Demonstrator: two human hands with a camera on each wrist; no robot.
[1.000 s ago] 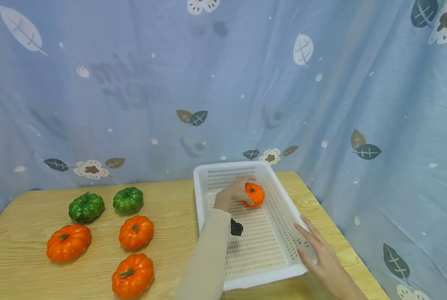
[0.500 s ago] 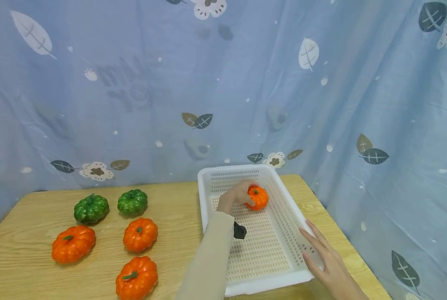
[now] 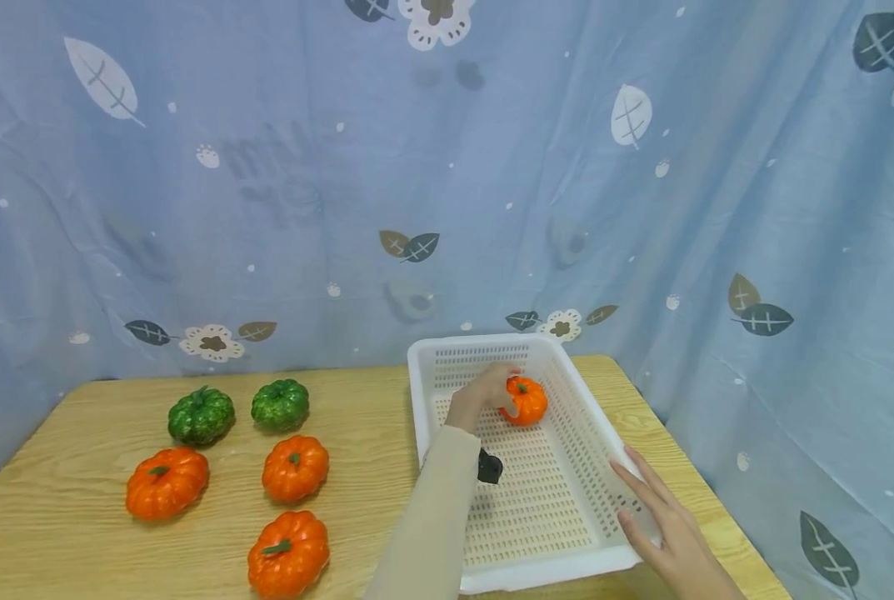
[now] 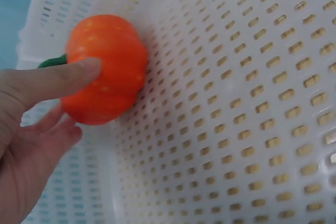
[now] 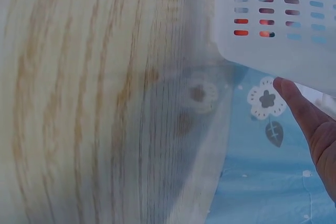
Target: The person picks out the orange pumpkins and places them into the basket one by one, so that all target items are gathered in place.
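Observation:
A small orange pumpkin (image 3: 531,402) sits toward the far right of a white perforated plastic basket (image 3: 551,571). My left hand (image 3: 489,393) reaches in and holds it from the left. In the left wrist view, the thumb (image 4: 86,69) lies on the pumpkin's orange skin, and the other fingers are partly hidden beside its green stem. My right hand (image 3: 667,529) rests at the basket's near right rim with fingers extended. Its fingertips touch the basket's edge in the right wrist view, where bits of orange show through the slots.
Left of the basket, orange pumpkins (image 3: 295,469) and green pumpkins (image 3: 202,415) stand on the wooden table (image 3: 364,450). A blue patterned curtain (image 3: 327,183) hangs behind the table and along its right side. A black object (image 3: 489,467) shows at my left wrist.
The head view has shifted, so everything appears farther right and slightly lower. Both hands and the held pumpkin keep nearly the same places relative to the basket.

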